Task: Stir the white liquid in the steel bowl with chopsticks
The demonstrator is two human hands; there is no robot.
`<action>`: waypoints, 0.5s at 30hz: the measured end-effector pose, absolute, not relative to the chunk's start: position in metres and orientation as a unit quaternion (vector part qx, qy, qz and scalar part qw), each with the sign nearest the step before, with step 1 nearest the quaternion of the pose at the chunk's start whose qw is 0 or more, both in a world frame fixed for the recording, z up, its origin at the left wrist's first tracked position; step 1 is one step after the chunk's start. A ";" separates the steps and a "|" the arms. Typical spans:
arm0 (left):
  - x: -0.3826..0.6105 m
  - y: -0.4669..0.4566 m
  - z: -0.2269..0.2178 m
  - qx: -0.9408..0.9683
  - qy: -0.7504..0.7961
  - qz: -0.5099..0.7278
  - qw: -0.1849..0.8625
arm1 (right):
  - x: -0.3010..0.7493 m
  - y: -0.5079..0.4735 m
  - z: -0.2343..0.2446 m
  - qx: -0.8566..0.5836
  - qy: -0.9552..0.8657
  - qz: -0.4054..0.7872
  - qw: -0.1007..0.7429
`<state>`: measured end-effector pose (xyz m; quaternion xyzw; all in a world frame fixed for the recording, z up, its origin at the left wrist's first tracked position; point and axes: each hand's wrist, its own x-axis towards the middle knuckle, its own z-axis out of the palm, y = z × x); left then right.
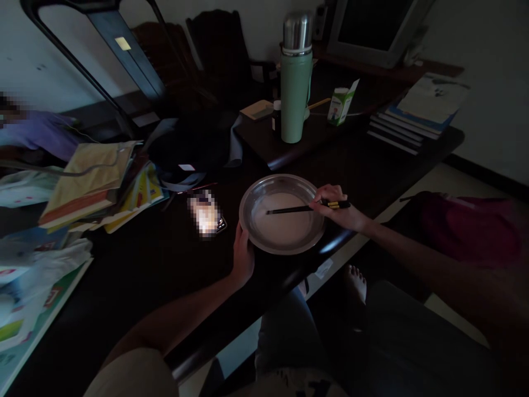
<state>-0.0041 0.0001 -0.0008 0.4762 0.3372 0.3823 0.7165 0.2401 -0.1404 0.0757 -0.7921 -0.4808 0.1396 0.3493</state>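
A wide metal bowl (pixel 248 231) stands near the front edge of the dark table, with a pale, milky mixture (pixel 283 227) covering its bottom. My left hand (pixel 243 258) grips the bowl's left side, thumb against the outer wall; its other fingers are mostly hidden. Over the right rim, my right hand (pixel 336 209) is closed around dark chopsticks (pixel 291 209) with gold bands at the upper ends. Their tips point left and reach the pale mixture. Left of the bowl lies a phone (pixel 222 224) with its screen lit and blurred out.
Behind the bowl stand a tall green thermos (pixel 292 96), a small dark bottle (pixel 276 117) and a green-white box (pixel 341 106). Stacked books (pixel 407 124) are at the back right. A dark bag (pixel 194 146), papers (pixel 91 176) and plastic bags (pixel 53 270) crowd the left. A person in purple (pixel 45 129) is far left.
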 end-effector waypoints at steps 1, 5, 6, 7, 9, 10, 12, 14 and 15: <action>-0.004 0.000 -0.001 0.478 0.337 0.382 0.715 | 0.245 -0.140 0.076 -0.799 -0.473 0.122 0.352; -0.004 0.001 -0.002 0.484 0.331 0.385 0.713 | 0.271 -0.151 0.085 -0.807 -0.459 0.072 0.364; -0.004 0.001 -0.003 0.484 0.330 0.387 0.713 | 0.278 -0.156 0.089 -0.805 -0.463 0.070 0.364; -0.004 0.001 -0.003 0.483 0.331 0.387 0.713 | 0.284 -0.162 0.093 -0.802 -0.469 0.076 0.362; -0.005 0.001 -0.004 0.479 0.337 0.382 0.715 | 0.291 -0.171 0.101 -0.790 -0.487 0.106 0.357; -0.005 0.001 -0.004 0.477 0.340 0.380 0.716 | 0.292 -0.175 0.103 -0.780 -0.500 0.127 0.353; -0.005 0.001 -0.005 0.475 0.341 0.378 0.718 | 0.288 -0.179 0.106 -0.757 -0.528 0.171 0.346; -0.005 0.001 -0.005 0.479 0.336 0.380 0.717 | 0.276 -0.178 0.104 -0.738 -0.549 0.192 0.342; -0.005 0.002 -0.006 0.481 0.332 0.381 0.717 | 0.268 -0.175 0.102 -0.735 -0.553 0.196 0.340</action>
